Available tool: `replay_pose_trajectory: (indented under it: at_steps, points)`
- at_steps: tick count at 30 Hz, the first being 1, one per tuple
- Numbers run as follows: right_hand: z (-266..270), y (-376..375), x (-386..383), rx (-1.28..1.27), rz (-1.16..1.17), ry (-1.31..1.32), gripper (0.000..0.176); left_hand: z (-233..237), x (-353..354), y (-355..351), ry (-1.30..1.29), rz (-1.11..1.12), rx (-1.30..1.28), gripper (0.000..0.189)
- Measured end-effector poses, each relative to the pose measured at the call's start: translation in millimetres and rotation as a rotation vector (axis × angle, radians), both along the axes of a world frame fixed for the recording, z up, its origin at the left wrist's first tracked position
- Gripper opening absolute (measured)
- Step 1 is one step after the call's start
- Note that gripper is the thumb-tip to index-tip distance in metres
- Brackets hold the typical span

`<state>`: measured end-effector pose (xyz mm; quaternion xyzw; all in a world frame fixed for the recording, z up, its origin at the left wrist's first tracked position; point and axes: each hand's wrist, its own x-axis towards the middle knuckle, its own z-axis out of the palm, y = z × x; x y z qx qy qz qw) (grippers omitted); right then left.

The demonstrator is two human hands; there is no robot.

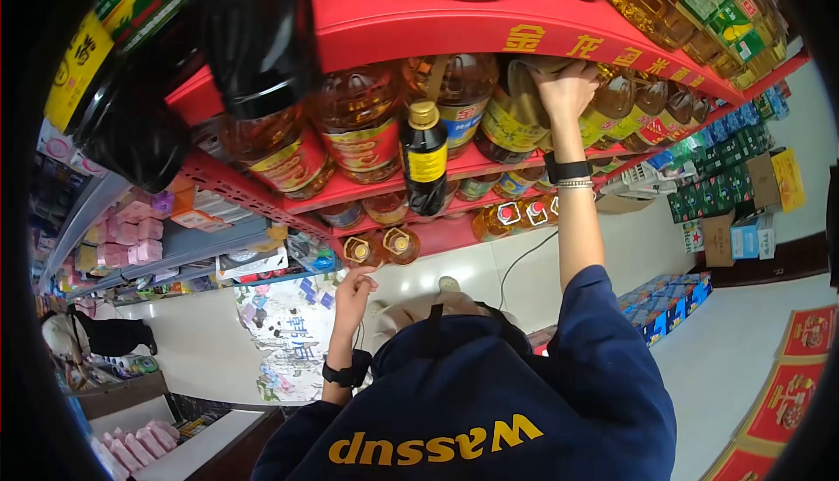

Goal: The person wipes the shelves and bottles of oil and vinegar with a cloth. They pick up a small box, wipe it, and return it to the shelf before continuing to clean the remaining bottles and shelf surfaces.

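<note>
My right hand reaches up to the upper red shelf, its fingers closed on a grey-brown cloth. This cloth lies against a large oil bottle with a yellow-green label. Lower down on the left, my left hand is held with loosely bent fingers and nothing visible in it. It is just below two oil bottles with pale caps. A dark bottle with a yellow cap and label is at the shelf front, between my hands and apart from both.
More oil bottles line the red shelving. Dark bottles loom close at upper left. Shelves of pink packs are at left, with a person in black beyond. Stacked green cartons and blue boxes are right.
</note>
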<state>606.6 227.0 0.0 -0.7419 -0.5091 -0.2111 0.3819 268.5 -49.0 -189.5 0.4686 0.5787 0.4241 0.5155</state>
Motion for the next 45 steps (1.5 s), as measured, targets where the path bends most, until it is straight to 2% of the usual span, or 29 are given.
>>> replay_pose_trajectory:
  at_steps: [2, 7, 8, 11, 14, 16, 18, 20, 26, 30, 32, 33, 35, 38, 39, 40, 42, 43, 45]
  points:
    - [-2, 4, 6, 0.025, 0.054, 0.069, 0.083, -8, 35, 5, -0.122, -0.002, 0.029, 0.027]
    - [-37, -13, 11, 0.116, 0.223, 0.203, 0.08, -2, 121, 23, -0.179, -0.089, 0.01, 0.024]
    - [-50, -18, 11, 0.213, 0.246, 0.101, 0.083, 5, 134, 26, -0.187, -0.071, 0.012, 0.024]
    - [-57, -41, 5, 0.21, 0.319, 0.045, 0.085, 14, 165, 30, -0.186, -0.103, 0.045, 0.025]
    - [-47, -36, 15, 0.134, 0.352, -0.005, 0.087, 20, 175, 33, -0.128, -0.112, 0.074, 0.025]
    - [-29, -24, 18, -0.004, 0.342, 0.133, 0.095, 25, 173, 33, -0.106, -0.087, 0.06, 0.025]
    - [-7, -8, 22, 0.029, 0.339, 0.198, 0.094, 27, 165, 32, -0.085, -0.07, 0.051, 0.025]
    - [2, 20, 40, 0.066, 0.532, 0.175, 0.084, 26, 154, 29, -0.025, 0.012, 0.058, 0.025]
    - [-15, 44, 65, 0.115, 0.733, 0.156, 0.072, 12, 128, 11, 0.015, 0.12, 0.021, 0.027]
    - [-31, 33, 65, 0.297, 0.706, 0.066, 0.058, 15, 122, 7, -0.003, 0.031, -0.061, 0.027]
    - [-42, 31, 71, 0.234, 0.772, 0.166, 0.044, 14, 122, 5, 0.0, 0.017, -0.066, 0.027]
    - [-46, 27, 69, 0.238, 0.768, 0.165, 0.044, 12, 122, 5, -0.006, 0.03, -0.041, 0.026]
    - [-58, 16, 65, 0.339, 0.749, 0.303, 0.038, 10, 123, 8, -0.013, 0.04, -0.014, 0.026]
    - [-64, -3, 51, 0.288, 0.633, 0.346, 0.037, 11, 123, 11, -0.012, 0.025, -0.003, 0.025]
    - [-69, -9, 40, 0.37, 0.581, 0.338, 0.045, 11, 123, 12, -0.014, 0.02, 0.001, 0.025]
    - [-71, -19, 28, 0.424, 0.577, 0.453, 0.054, 12, 124, 14, -0.017, 0.017, 0.005, 0.025]
    - [-71, -37, 21, 0.263, 0.49, 0.081, 0.061, 13, 125, 16, -0.013, 0.008, 0.002, 0.025]
    - [-69, -35, 21, 0.267, 0.487, 0.083, 0.061, 15, 124, 17, -0.006, 0.001, -0.003, 0.025]
    - [-62, -27, 25, 0.313, 0.467, 0.121, 0.046, 21, 124, 19, -0.011, -0.024, -0.018, 0.027]
